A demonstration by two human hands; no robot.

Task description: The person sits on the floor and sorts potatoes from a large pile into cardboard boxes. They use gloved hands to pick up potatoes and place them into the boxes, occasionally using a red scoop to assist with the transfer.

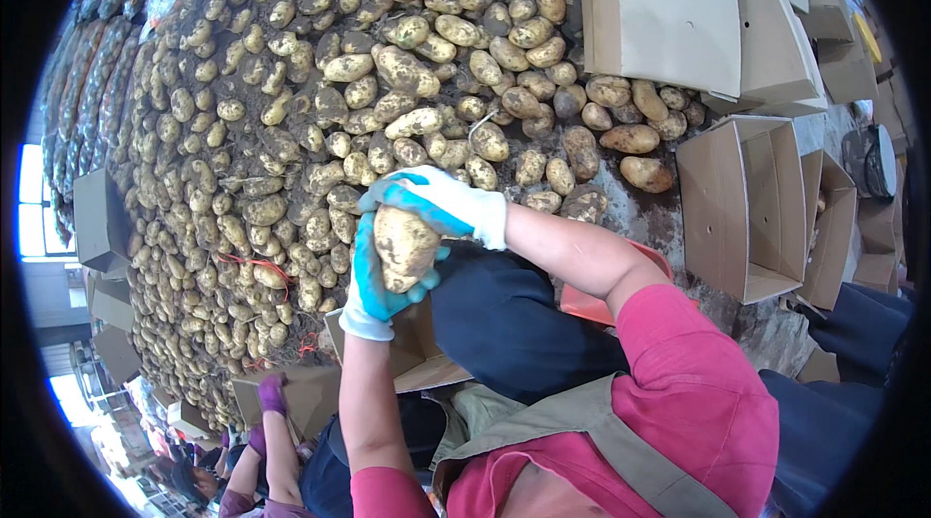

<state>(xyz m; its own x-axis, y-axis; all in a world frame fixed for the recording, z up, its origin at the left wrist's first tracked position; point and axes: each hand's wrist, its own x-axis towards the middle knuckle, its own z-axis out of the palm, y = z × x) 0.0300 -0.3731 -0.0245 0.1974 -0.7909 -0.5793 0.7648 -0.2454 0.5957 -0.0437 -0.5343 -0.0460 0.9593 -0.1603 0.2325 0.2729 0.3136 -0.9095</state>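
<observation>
A large soil-specked potato (404, 247) is held between both of my hands, over my bent knee. My left hand (378, 289) cups it from the left and below, with fingertips curling around its lower end. Across its upper end lies my right hand (429, 199). Both hands wear white knit gloves with turquoise coated palms and fingers. Directly beyond them spreads a broad heap of potatoes (327, 118), many smeared with dark soil. Below my left hand stands an open cardboard box (429, 371), partly hidden by my arm and leg.
Open cardboard boxes (772, 205) and larger cartons (680, 16) line the right. A red plastic stool or tub (582, 303) shows behind my right forearm. Stacked filled mesh sacks (87, 89) stand at far left. At lower left, a co-worker's purple-gloved hand (272, 394) touches a cardboard box (313, 398).
</observation>
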